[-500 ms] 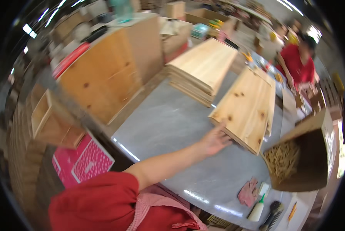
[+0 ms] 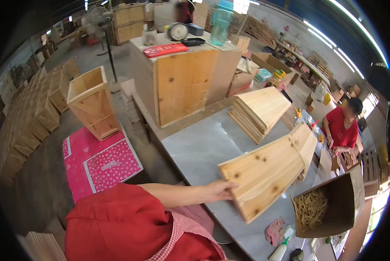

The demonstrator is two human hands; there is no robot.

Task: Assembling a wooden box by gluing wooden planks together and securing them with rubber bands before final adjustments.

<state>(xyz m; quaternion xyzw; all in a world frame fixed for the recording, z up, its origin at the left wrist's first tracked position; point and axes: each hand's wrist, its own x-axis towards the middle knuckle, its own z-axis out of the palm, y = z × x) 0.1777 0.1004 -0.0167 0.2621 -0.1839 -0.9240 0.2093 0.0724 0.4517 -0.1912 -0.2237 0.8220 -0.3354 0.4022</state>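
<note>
My left hand grips the near left edge of a tapered wooden panel, thumb on top and fingers hidden beneath. The panel is pale, knotty pine and sits tilted above the grey tabletop. Past its far end lies another wooden panel, partly covered by it. A stack of similar tapered boards rests farther back on the table. My right hand is out of the picture.
At the right, a cardboard box holds thin wooden strips. Near it lie a pink cloth and a green-tipped glue bottle. A wooden crate stands on pink sheeting at left. A co-worker in red sits beyond the table.
My left hand has gone from touching the panel's near edge to gripping it. The panel is pulled toward me and lifted at an angle. My view has swung to the left.
</note>
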